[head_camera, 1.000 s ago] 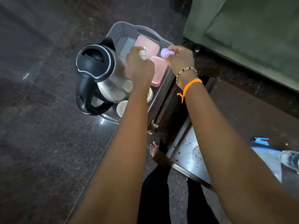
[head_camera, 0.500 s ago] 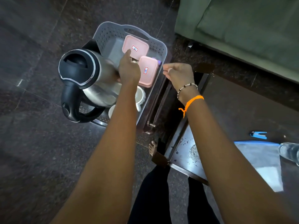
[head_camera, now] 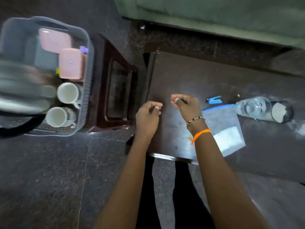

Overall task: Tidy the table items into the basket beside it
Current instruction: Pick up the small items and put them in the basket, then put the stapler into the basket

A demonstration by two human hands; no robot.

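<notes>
Still on the table [head_camera: 189, 76]: clear glass bottle [head_camera: 262, 109] on its side toward the right end, flat zip bag [head_camera: 226, 129] with blue strip just beside it near the front edge, small blue clip-like piece [head_camera: 214, 100] just behind the bag. Basket [head_camera: 89, 83] on the floor off the table's left end, already packed: two pink lidded boxes [head_camera: 71, 66] at the back, two white cups [head_camera: 68, 93] at the front, blurred steel kettle [head_camera: 19, 85] filling its left side.

Left hand [head_camera: 147, 118] and right hand [head_camera: 187, 104] over the table's left part, fingers loosely curled, holding nothing.

Likely trouble: round, smooth bottle rolling off the table if nudged; slick bag slipping from a pinch; little room left in the basket, so glass knocking against cups. Basket of grey perforated plastic; table dark, glossy, dusty.
</notes>
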